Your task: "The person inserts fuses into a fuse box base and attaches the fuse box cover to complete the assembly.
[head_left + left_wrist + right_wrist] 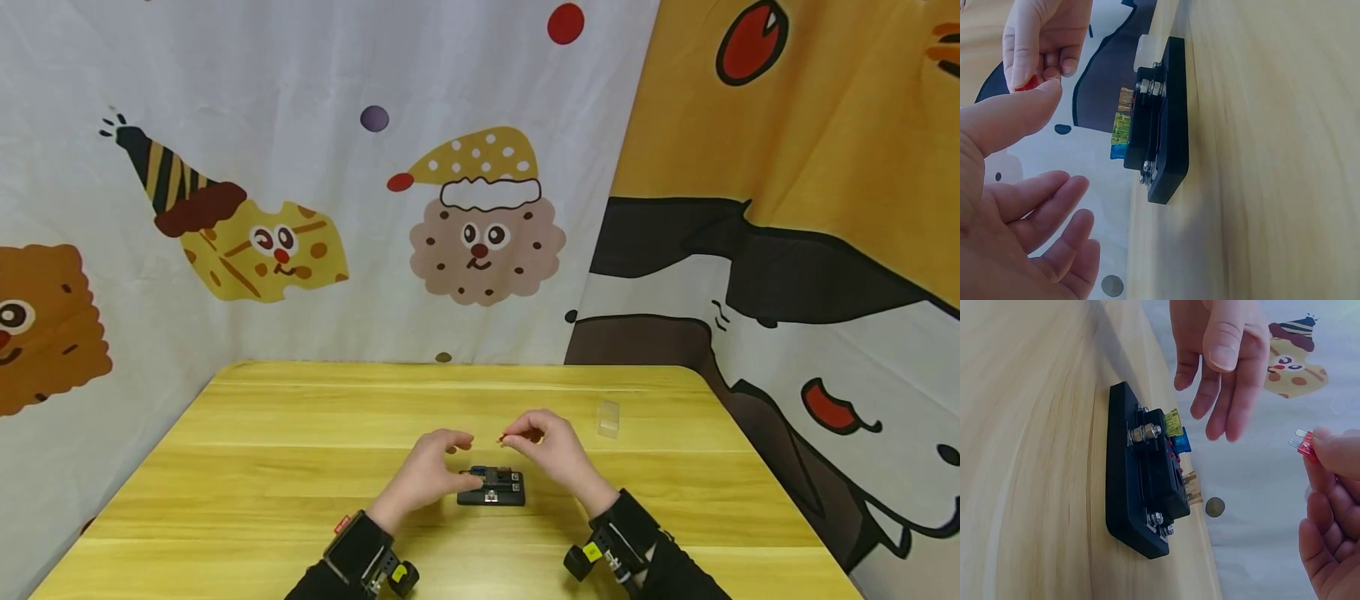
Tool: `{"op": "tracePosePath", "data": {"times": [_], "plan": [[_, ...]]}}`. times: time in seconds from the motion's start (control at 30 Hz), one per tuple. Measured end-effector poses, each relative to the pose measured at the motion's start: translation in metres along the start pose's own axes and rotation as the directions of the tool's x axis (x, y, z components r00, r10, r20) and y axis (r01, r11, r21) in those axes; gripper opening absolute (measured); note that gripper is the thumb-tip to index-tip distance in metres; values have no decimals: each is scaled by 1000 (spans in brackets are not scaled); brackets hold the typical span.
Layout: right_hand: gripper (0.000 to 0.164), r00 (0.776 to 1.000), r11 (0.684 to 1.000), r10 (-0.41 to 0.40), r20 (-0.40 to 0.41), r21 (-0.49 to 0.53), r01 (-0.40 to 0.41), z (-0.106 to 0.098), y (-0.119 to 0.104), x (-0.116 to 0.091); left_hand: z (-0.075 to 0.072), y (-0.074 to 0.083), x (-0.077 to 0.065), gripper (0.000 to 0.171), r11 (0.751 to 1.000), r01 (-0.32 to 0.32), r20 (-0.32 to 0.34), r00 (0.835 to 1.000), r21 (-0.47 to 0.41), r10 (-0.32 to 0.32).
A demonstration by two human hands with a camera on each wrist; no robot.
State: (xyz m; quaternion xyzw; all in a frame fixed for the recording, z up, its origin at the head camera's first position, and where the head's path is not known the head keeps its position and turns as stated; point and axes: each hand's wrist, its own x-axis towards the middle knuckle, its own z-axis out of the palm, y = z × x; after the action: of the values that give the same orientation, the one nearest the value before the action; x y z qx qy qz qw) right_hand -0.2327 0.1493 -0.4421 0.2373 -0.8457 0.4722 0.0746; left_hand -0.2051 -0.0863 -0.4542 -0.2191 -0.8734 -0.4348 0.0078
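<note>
A black fuse block (491, 497) with metal terminal studs lies on the table in front of me. Plugged into it are a yellow blade fuse (1173, 422), a blue one (1181, 442) and a tan one (1192, 488). Between thumb and forefinger, my right hand (553, 450) pinches a red blade fuse (1305, 446), its metal prongs sticking out. That hand is up and to the right of the block. My left hand (431, 468) hovers by the block's left side, fingers extended and holding nothing; its thumb overlaps the block in the head view.
Behind the right hand, a small clear plastic box (608, 418) sits on the wooden table (300, 417). A printed cloth (300, 125) with cartoon figures hangs behind the table's far edge. Both wrists wear black camera mounts.
</note>
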Motion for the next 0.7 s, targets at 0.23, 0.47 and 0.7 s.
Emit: {"op": "tracePosePath", "data": {"times": [0.23,0.47,0.7], "plan": [[7,999,998,-33,37,-56,35,0,2,0,-1,1,-2,62,997,9,17,1000,78,-11],[4,997,991,-36,68,-125,45,0,2,0,0,2,-4,62,990,10,24,1000,140,-14],[6,995,981,-50,84,-183,65,0,2,-1,-1,2,-3,61,985,13,26,999,171,-17]]}}
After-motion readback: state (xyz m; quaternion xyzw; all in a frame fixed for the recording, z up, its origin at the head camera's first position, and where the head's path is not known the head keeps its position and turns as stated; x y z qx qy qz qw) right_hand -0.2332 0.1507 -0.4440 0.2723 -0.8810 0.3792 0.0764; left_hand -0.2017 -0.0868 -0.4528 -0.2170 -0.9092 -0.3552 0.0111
